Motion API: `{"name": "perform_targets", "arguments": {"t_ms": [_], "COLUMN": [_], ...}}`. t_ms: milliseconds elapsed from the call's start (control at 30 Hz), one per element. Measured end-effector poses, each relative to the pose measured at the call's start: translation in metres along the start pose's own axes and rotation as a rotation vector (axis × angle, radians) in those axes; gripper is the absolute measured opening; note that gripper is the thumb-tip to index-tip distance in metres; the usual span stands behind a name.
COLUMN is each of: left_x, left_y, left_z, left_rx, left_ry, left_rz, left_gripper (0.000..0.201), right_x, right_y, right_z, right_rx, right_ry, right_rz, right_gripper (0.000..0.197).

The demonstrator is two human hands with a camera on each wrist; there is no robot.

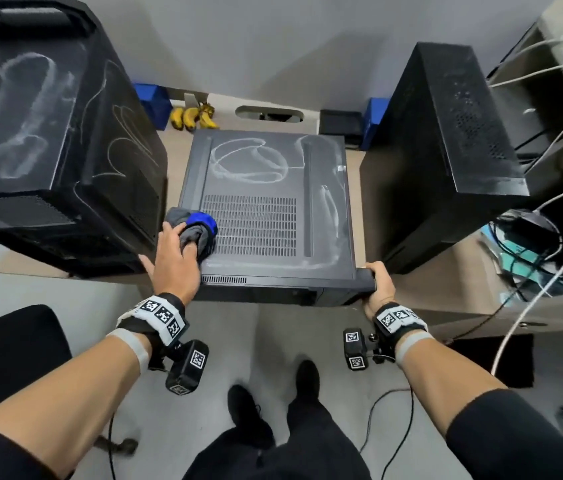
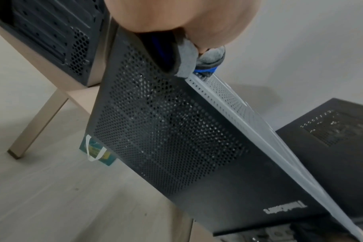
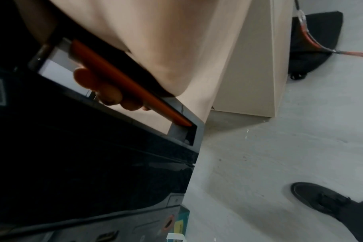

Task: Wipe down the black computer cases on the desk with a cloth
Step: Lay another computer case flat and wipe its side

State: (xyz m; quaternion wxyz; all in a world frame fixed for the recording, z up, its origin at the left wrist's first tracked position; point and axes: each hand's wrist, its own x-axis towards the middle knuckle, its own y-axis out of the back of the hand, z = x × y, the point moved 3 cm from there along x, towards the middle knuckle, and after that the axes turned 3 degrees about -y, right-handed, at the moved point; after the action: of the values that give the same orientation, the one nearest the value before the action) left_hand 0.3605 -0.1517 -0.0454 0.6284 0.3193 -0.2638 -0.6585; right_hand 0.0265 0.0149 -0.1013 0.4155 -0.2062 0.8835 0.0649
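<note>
Left case: cut off by frame edge.
Logo: unreadable.
Right fingers: partly hidden by handle.

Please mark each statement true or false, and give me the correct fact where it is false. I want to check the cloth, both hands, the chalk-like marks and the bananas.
1. The left hand presses a grey and blue cloth on the flat-lying computer case. True.
2. The right hand rests open on the desk. False: it grips the near right corner of the flat-lying computer case.
3. White scribble marks show on the flat case's top panel. True.
4. The tall case on the left is free of marks. False: white scribbles cover it.
5. Bananas lie on the desk behind the flat case. True.
</note>
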Motion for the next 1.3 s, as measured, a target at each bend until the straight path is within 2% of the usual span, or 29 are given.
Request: {"name": "perform_targets", "arguments": {"t_ms": [133,200,300,367,433,500,633,700,733,767,833,900,933,967,1033,1100,1133,1167,1200,1233,1267,1300], "left_x": [-0.004,-0.010,-0.028,-0.043,-0.054,-0.066,-0.080,-0.075,-0.070,-0.065,-0.058,-0.050,-0.045,-0.038,-0.030,-0.013,-0.003,0.006,0.018,0.022,0.021,0.015], "left_y": [-0.004,-0.004,-0.013,-0.025,-0.037,-0.049,-0.069,-0.072,-0.064,-0.051,-0.018,0.012,0.022,0.029,0.033,0.023,0.014,0.004,-0.007,-0.013,-0.011,0.001], "left_z": [0.000,0.004,0.013,0.021,0.034,0.051,0.091,0.098,0.097,0.093,0.075,0.049,0.034,0.019,0.000,-0.016,-0.028,-0.044,-0.064,-0.077,-0.078,-0.067], "left_rx": [0.122,0.180,0.303,0.360,0.384,0.378,0.290,0.253,0.147,-0.012,-0.227,-0.190,-0.141,-0.102,-0.116,-0.345,-0.502,-0.631,-0.711,-0.755,-0.805,-0.836], "left_ry": [-0.044,-0.070,-0.168,-0.235,-0.295,-0.346,-0.432,-0.418,-0.380,-0.335,-0.260,-0.181,-0.113,-0.013,0.172,0.214,0.246,0.309,0.365,0.395,0.411,0.419], "left_rz": [-0.004,-0.003,-0.033,-0.073,-0.110,-0.211,-0.440,-0.552,-0.575,-0.526,-0.222,0.059,0.140,0.158,0.040,-0.153,-0.231,-0.289,-0.316,-0.364,-0.384,-0.400], "left_gripper": [0.055,0.055,0.056,0.059,0.064,0.067,0.066,0.062,0.059,0.056,0.044,0.034,0.034,0.038,0.050,0.055,0.063,0.082,0.099,0.106,0.103,0.091], "right_x": [0.000,-0.006,-0.045,-0.079,-0.104,-0.113,-0.120,-0.117,-0.115,-0.114,-0.113,-0.109,-0.107,-0.108,-0.106,-0.110,-0.115,-0.122,-0.132,-0.142,-0.154,-0.162], "right_y": [0.004,0.003,0.009,0.012,0.011,-0.001,-0.048,-0.069,-0.078,-0.085,-0.098,-0.109,-0.114,-0.119,-0.129,-0.145,-0.156,-0.169,-0.185,-0.203,-0.219,-0.236], "right_z": [-0.006,-0.013,-0.021,-0.020,-0.018,-0.015,-0.016,-0.013,-0.010,-0.006,0.007,0.020,0.025,0.029,0.033,0.039,0.045,0.052,0.064,0.076,0.088,0.100], "right_rx": [-0.083,-0.164,-0.541,-0.776,-0.876,-0.976,-1.132,-1.153,-1.147,-1.153,-1.238,-1.407,-1.475,-1.511,-1.535,-1.564,-1.581,-1.597,-1.605,-1.611,-1.635,-1.682], "right_ry": [0.021,0.111,0.475,0.812,1.114,1.236,1.234,1.208,1.187,1.157,1.083,1.021,0.999,0.987,1.004,1.057,1.101,1.147,1.188,1.234,1.281,1.320], "right_rz": [-0.040,-0.095,-0.028,0.004,-0.085,-0.249,-0.442,-0.466,-0.468,-0.463,-0.475,-0.445,-0.416,-0.387,-0.345,-0.350,-0.390,-0.457,-0.537,-0.626,-0.704,-0.766], "right_gripper": [0.019,0.022,0.023,0.026,0.029,0.025,0.023,0.031,0.038,0.047,0.070,0.090,0.093,0.091,0.080,0.071,0.069,0.069,0.070,0.072,0.072,0.071]}}
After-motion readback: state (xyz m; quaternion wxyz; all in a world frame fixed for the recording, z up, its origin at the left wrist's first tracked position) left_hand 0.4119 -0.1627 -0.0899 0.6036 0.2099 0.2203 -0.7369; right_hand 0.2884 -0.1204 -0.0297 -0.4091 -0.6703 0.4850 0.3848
